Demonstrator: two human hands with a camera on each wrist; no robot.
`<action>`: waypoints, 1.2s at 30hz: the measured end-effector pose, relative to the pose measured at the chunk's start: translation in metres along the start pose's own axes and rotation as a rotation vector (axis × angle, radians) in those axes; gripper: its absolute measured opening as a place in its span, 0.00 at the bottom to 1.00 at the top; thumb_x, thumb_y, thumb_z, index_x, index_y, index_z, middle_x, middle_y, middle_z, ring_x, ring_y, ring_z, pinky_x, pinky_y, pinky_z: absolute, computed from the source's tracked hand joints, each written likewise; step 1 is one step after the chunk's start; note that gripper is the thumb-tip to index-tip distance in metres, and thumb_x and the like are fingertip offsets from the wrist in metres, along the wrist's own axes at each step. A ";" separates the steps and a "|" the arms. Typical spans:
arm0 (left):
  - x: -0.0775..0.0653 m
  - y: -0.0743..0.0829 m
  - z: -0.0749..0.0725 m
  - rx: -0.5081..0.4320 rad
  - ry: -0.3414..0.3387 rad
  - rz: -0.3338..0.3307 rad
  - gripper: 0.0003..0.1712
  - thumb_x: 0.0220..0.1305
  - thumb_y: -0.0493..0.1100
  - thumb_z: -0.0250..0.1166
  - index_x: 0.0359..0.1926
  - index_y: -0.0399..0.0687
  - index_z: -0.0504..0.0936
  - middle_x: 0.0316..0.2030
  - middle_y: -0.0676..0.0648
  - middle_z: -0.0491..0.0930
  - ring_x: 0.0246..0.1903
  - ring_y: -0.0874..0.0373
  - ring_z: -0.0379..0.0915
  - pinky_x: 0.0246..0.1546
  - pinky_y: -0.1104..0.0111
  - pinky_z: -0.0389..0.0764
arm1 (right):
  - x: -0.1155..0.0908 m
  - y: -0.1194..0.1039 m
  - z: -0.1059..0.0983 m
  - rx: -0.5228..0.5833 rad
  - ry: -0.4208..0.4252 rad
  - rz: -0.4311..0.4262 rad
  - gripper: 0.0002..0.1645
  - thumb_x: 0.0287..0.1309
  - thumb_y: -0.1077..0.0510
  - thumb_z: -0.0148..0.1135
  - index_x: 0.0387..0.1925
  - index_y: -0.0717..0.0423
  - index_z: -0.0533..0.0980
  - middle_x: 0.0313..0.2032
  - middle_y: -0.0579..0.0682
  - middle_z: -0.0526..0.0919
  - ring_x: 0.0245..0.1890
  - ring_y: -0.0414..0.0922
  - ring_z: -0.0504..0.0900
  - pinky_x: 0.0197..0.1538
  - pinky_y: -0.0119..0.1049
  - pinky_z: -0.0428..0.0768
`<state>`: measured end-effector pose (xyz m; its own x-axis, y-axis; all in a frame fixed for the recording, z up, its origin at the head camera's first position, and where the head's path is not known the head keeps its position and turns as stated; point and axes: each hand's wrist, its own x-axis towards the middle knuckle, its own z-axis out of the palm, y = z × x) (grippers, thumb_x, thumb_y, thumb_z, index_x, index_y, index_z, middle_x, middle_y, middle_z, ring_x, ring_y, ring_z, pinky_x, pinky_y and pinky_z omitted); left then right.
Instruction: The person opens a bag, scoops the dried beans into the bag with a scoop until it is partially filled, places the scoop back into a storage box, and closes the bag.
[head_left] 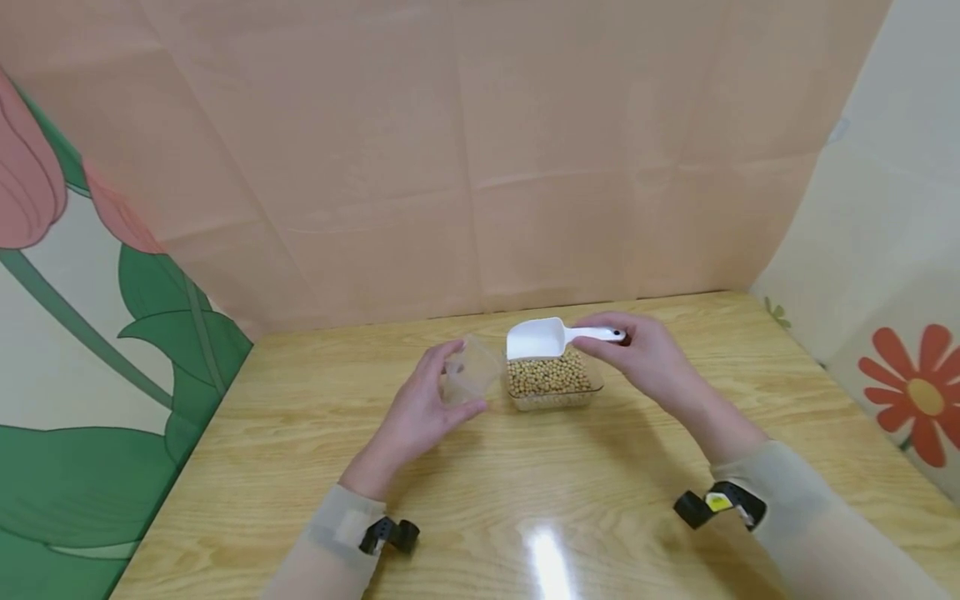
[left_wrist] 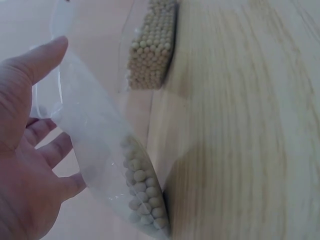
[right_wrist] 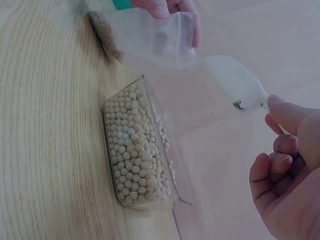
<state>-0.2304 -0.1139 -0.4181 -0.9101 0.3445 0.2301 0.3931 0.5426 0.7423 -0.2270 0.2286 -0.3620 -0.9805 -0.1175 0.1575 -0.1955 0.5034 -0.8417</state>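
Observation:
My left hand [head_left: 418,410] holds a clear zip bag [head_left: 474,368] upright by its upper part, thumb on one side and fingers on the other. Soybeans [left_wrist: 142,187] lie in the bottom of the bag, which stands close over the table in the left wrist view. Between thumb and fingers, my right hand [head_left: 654,360] pinches the handle of a white scoop [head_left: 536,340]. The scoop is above a clear rectangular container [head_left: 596,388] filled with soybeans [head_left: 550,377]. Its front end points left, toward the mouth of the bag [right_wrist: 185,40] in the right wrist view.
A wood-grain table [head_left: 300,467] lies under everything. Behind it hangs a pinkish sheet [head_left: 465,167]. Painted walls with a tulip [head_left: 30,175] and a red flower [head_left: 924,397] border the left and right sides. Each forearm wears a small black camera [head_left: 697,508].

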 end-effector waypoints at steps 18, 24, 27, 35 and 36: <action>0.000 0.002 -0.013 -0.068 0.014 -0.012 0.56 0.64 0.50 0.85 0.85 0.58 0.62 0.74 0.52 0.72 0.67 0.50 0.76 0.63 0.50 0.84 | -0.001 0.042 -0.014 -0.067 0.017 0.049 0.26 0.72 0.40 0.75 0.58 0.54 0.89 0.55 0.54 0.89 0.45 0.47 0.81 0.43 0.33 0.81; 0.000 -0.001 -0.010 -0.066 -0.003 0.019 0.55 0.65 0.50 0.84 0.85 0.58 0.62 0.75 0.53 0.70 0.67 0.52 0.76 0.64 0.50 0.83 | -0.002 0.048 -0.018 -0.105 0.001 0.048 0.26 0.73 0.41 0.74 0.58 0.55 0.89 0.54 0.55 0.90 0.43 0.47 0.81 0.42 0.34 0.80; 0.000 -0.001 -0.009 -0.064 -0.006 0.020 0.55 0.65 0.50 0.84 0.85 0.58 0.62 0.74 0.54 0.70 0.66 0.52 0.77 0.64 0.50 0.83 | -0.002 0.048 -0.022 -0.137 -0.013 0.044 0.26 0.73 0.39 0.74 0.58 0.54 0.89 0.53 0.55 0.89 0.43 0.48 0.80 0.41 0.35 0.80; 0.000 0.000 -0.007 -0.031 -0.020 0.019 0.56 0.65 0.50 0.84 0.86 0.55 0.62 0.76 0.52 0.69 0.65 0.50 0.77 0.65 0.49 0.82 | 0.002 0.048 -0.027 -0.234 -0.043 -0.011 0.22 0.73 0.44 0.75 0.56 0.54 0.90 0.48 0.53 0.90 0.38 0.47 0.81 0.37 0.35 0.80; -0.001 0.001 -0.007 -0.029 -0.021 0.021 0.56 0.65 0.50 0.83 0.86 0.56 0.61 0.76 0.51 0.69 0.65 0.50 0.77 0.66 0.49 0.82 | 0.003 0.048 -0.028 -0.241 -0.045 -0.017 0.21 0.73 0.44 0.76 0.56 0.55 0.90 0.46 0.53 0.90 0.37 0.47 0.81 0.36 0.35 0.80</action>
<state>-0.2306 -0.1190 -0.4135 -0.8985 0.3720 0.2330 0.4082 0.5127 0.7553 -0.2401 0.2762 -0.3874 -0.9763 -0.1631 0.1426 -0.2161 0.6904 -0.6904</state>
